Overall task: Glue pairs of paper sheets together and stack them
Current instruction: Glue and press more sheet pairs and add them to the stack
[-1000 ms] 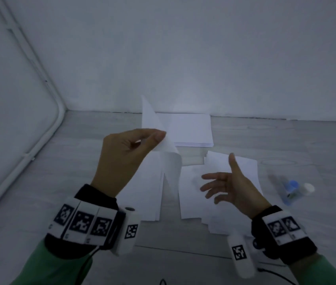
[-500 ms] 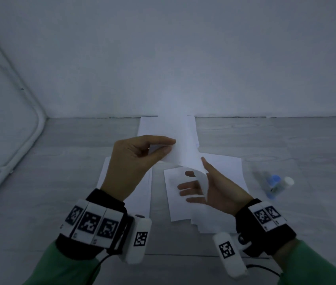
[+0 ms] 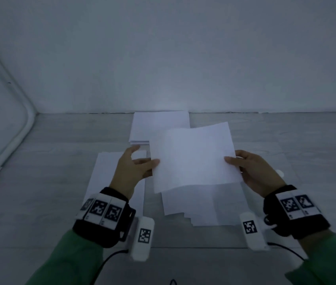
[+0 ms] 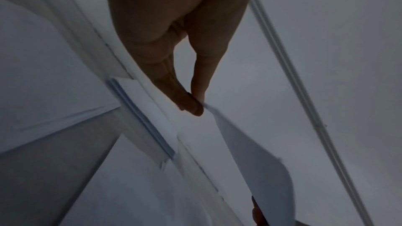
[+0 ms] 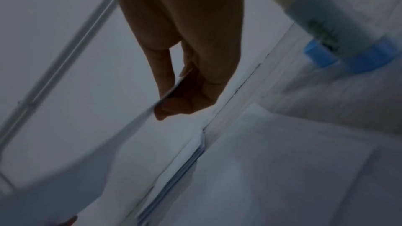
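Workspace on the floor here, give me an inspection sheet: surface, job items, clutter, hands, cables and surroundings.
Surface: grey wood-look floor.
Job's things: held sheet in the air between both hands; neat far stack; left pile; loose fanned pile under the held sheet; glue stick lying to the right.
Clutter: nothing seen.
Grippers: left hand pinches the sheet's left edge; right hand pinches its right edge.
Cables: black cable from the left wrist unit, another from the right.
Surroundings: plain pale wall; white conduit at left.

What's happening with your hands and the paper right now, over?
Left hand and right hand each pinch a side edge of one sheet, held above the loose sheets. Neat stack behind. Nothing in the way.
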Tool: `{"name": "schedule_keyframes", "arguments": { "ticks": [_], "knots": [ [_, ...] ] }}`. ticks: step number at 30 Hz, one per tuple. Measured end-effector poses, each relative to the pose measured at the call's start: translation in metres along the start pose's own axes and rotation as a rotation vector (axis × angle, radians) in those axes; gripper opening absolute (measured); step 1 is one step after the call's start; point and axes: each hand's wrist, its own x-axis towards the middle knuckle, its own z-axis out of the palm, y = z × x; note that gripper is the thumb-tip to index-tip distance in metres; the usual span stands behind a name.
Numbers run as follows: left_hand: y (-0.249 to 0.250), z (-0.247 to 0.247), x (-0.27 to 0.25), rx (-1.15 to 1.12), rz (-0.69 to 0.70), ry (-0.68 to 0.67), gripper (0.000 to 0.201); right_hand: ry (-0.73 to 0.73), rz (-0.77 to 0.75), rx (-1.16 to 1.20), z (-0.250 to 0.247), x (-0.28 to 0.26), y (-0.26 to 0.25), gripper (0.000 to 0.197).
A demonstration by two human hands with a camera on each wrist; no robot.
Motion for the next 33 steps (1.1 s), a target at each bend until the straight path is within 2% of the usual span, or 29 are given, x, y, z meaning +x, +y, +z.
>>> {"name": "schedule_keyframes", "arguments": {
  "ticks": [2,6,12,18,33],
  "knots": [
    [-0.011,0.005,0.004,0.026,-0.043,0.005,0.059,0.057,0.003,-0.086,-0.006,0.001,0.004,0.006],
    [-0.030,0.008,0.013,0.152,-0.086,0.016,0.024,0.155,0.013,-0.295,-0.016,0.005,0.011,0.012],
    [-0.052,0.006,0.024,0.350,-0.097,0.051,0.018,0.226,-0.043,-0.658,-0.018,0.007,0.019,0.009],
    [-0.061,0.002,0.033,0.593,0.025,0.082,0.015,0.226,-0.073,-0.845,-0.016,0.005,0.021,0.010],
    [-0.076,-0.001,0.040,0.736,0.086,0.030,0.021,0.224,-0.125,-1.020,-0.014,0.006,0.027,0.012]
  ]
}}
